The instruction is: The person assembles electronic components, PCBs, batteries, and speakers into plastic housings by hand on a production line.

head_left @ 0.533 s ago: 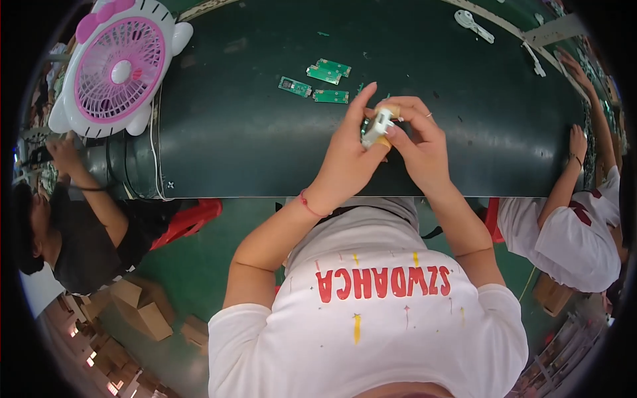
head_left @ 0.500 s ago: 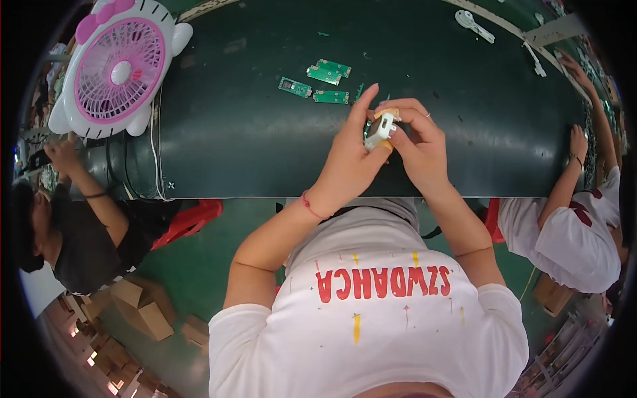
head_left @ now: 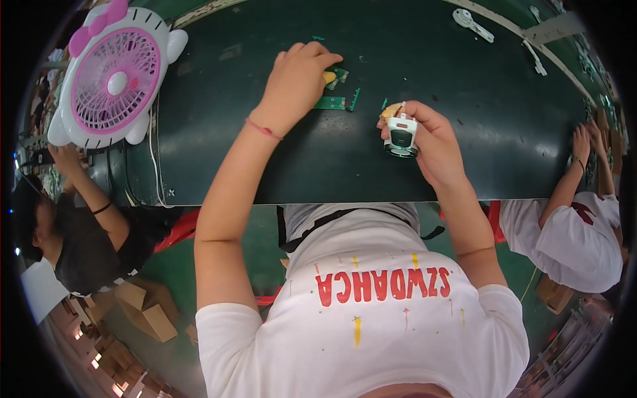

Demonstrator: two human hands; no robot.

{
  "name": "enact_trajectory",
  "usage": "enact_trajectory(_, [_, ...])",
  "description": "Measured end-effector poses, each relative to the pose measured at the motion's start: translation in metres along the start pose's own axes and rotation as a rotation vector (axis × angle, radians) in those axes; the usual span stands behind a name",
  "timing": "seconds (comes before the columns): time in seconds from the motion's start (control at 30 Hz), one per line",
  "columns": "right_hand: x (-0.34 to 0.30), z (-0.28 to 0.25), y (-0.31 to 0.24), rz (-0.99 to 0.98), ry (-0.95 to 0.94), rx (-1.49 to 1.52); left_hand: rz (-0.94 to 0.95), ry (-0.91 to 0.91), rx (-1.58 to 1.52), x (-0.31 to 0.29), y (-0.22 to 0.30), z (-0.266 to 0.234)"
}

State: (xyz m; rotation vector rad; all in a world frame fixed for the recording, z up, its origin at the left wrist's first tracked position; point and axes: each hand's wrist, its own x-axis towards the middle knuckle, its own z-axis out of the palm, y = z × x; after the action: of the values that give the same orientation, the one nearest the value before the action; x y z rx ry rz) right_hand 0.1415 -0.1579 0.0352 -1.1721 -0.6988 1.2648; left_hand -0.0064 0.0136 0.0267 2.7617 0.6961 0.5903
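My left hand (head_left: 295,83) reaches over several green circuit boards (head_left: 330,103) on the dark table. Its thumb, tipped with a yellow finger cover, touches a board (head_left: 340,75), and the index finger stretches out apart from the thumb. The hand hides part of the boards. Nearer the middle, my right hand (head_left: 434,142) is closed round a small white plastic housing (head_left: 402,134). That housing has a slot near its top, a dark inset face and a ring-like lower end. A yellow finger cover shows behind it. Thin green strips (head_left: 355,99) lie between my hands.
A pink and white cat-shaped fan (head_left: 117,83) stands at the left with a white cable beside it. White plastic pieces (head_left: 473,25) lie at the far right. Co-workers sit on both sides, and cardboard boxes (head_left: 147,308) stand on the floor behind left.
My left hand has left the white housing and moved to the circuit boards, farther away and leftward. My right hand keeps the housing, now turned with its dark face showing.
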Motion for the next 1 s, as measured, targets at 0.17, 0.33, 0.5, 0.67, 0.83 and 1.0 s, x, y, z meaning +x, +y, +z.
enact_trajectory(0.17, [-0.001,0.0,-0.014,-0.041,-0.026,-0.086,-0.034,-0.183,0.002,-0.002,-0.003,-0.014])
enact_trajectory(0.33, [-0.001,0.002,-0.021,-0.122,-0.134,-0.043,-0.238,0.086,-0.702,-0.016,0.035,-0.025])
enact_trajectory(0.5, [-0.005,0.017,-0.036,-0.137,-0.156,-0.154,-0.08,0.259,-0.671,-0.027,0.077,-0.03])
enact_trajectory(0.67, [-0.005,0.024,-0.043,-0.129,-0.165,-0.111,0.02,0.351,-0.539,-0.029,0.088,-0.024])
enact_trajectory(0.83, [-0.006,0.025,-0.043,-0.132,-0.168,-0.101,0.026,0.404,-0.53,-0.031,0.087,-0.02])
enact_trajectory(1.0, [-0.006,0.026,-0.042,-0.168,-0.165,-0.138,0.033,0.423,-0.49,-0.033,0.087,-0.02])
